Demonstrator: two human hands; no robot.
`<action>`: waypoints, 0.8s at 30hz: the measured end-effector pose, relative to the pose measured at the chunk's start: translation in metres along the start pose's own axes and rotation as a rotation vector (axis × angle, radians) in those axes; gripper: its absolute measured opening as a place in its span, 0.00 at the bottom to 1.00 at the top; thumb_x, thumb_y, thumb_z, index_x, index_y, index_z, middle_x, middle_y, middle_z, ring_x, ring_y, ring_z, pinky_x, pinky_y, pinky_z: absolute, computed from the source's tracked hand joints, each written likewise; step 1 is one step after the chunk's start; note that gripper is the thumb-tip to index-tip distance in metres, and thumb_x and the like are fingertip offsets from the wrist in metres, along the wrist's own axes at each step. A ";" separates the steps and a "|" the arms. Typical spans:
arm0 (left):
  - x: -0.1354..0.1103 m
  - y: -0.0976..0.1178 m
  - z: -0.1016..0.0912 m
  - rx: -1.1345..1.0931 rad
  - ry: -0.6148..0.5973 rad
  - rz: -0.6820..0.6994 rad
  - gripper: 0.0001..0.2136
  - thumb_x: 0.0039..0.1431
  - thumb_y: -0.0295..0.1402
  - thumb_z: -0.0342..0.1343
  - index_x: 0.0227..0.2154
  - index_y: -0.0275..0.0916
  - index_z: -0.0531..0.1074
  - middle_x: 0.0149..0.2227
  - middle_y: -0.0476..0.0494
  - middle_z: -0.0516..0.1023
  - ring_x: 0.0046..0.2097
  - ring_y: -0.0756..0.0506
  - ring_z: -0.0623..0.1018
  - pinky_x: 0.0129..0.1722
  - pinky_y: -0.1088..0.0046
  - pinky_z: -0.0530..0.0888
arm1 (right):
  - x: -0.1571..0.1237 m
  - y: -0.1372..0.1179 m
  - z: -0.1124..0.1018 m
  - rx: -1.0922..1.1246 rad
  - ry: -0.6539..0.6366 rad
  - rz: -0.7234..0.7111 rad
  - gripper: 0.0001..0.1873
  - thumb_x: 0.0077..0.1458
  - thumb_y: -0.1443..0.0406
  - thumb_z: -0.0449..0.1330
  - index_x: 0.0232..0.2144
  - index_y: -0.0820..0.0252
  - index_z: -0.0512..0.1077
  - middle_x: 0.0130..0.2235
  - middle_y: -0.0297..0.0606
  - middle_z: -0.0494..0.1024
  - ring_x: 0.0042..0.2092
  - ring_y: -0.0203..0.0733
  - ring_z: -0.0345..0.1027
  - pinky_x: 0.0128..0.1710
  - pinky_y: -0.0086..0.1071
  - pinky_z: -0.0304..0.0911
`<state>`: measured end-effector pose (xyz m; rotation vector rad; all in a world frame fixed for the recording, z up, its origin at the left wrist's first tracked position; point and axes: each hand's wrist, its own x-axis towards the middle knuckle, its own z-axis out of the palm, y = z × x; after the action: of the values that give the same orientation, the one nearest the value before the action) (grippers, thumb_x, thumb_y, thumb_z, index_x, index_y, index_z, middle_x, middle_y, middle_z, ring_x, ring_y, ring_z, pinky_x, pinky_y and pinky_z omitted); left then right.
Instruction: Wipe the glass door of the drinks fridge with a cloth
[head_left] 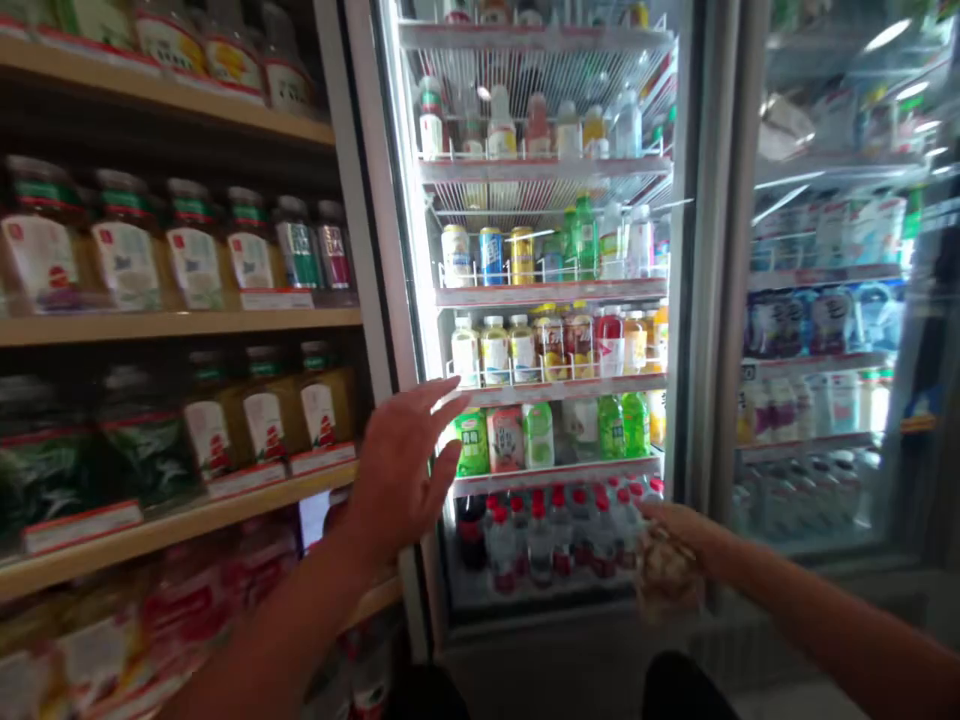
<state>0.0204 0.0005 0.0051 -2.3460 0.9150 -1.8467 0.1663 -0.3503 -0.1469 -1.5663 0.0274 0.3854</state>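
Hands [401, 465] near shelf edge [555, 472] of open cooler [686, 300]

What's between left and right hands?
Head view: red-capped bottles low in the fridge show between open left hand and right hand, which holds a blurred item.

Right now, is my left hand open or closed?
Open: the left hand has its fingers spread and holds nothing, raised in front of the fridge frame.

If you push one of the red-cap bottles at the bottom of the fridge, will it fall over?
Probably it would tip: the red-cap bottles are tall and narrow. Packed close together, neighbours would likely catch it. They look full, so rather heavy.
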 end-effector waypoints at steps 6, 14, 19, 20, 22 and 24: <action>0.043 -0.062 0.107 0.230 -0.069 -0.062 0.18 0.74 0.32 0.45 0.61 0.39 0.69 0.65 0.39 0.68 0.68 0.38 0.65 0.67 0.53 0.62 | 0.071 -0.130 0.033 -0.253 0.504 -0.792 0.19 0.53 0.52 0.66 0.26 0.57 0.63 0.26 0.33 0.68 0.30 0.39 0.65 0.32 0.33 0.67; 0.100 -0.122 0.196 0.364 -0.023 -0.162 0.26 0.73 0.36 0.47 0.71 0.41 0.56 0.74 0.42 0.48 0.74 0.35 0.47 0.72 0.44 0.45 | 0.139 -0.149 0.066 -0.809 0.500 -1.641 0.12 0.66 0.59 0.56 0.45 0.56 0.75 0.48 0.44 0.79 0.54 0.49 0.70 0.61 0.47 0.61; 0.097 -0.130 0.204 0.389 0.026 -0.118 0.28 0.74 0.39 0.47 0.73 0.43 0.52 0.74 0.44 0.45 0.75 0.35 0.43 0.73 0.45 0.40 | 0.141 -0.118 0.048 -1.232 0.472 -1.928 0.25 0.67 0.64 0.58 0.64 0.46 0.65 0.60 0.30 0.74 0.65 0.40 0.63 0.72 0.37 0.47; 0.096 -0.129 0.204 0.384 0.032 -0.120 0.28 0.74 0.39 0.47 0.73 0.43 0.52 0.74 0.44 0.45 0.75 0.35 0.43 0.73 0.45 0.40 | 0.139 -0.126 0.043 -1.315 0.527 -1.957 0.27 0.68 0.65 0.57 0.66 0.44 0.63 0.60 0.27 0.74 0.66 0.38 0.62 0.73 0.36 0.44; 0.095 -0.128 0.202 0.376 0.034 -0.129 0.28 0.74 0.40 0.47 0.73 0.42 0.53 0.74 0.44 0.46 0.75 0.35 0.45 0.73 0.46 0.39 | 0.137 -0.153 0.036 -1.313 0.672 -1.940 0.31 0.68 0.68 0.56 0.69 0.43 0.57 0.62 0.28 0.73 0.69 0.40 0.58 0.75 0.42 0.38; 0.096 -0.127 0.201 0.370 0.025 -0.143 0.28 0.74 0.40 0.47 0.73 0.43 0.53 0.74 0.44 0.45 0.75 0.36 0.45 0.74 0.46 0.39 | 0.138 -0.181 0.037 -1.178 0.816 -1.869 0.35 0.69 0.70 0.52 0.73 0.50 0.48 0.67 0.40 0.64 0.73 0.51 0.47 0.74 0.56 0.38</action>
<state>0.2672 -0.0048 0.0751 -2.2088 0.3699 -1.9009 0.3343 -0.2764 -0.0073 -1.9704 -1.1093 -1.9929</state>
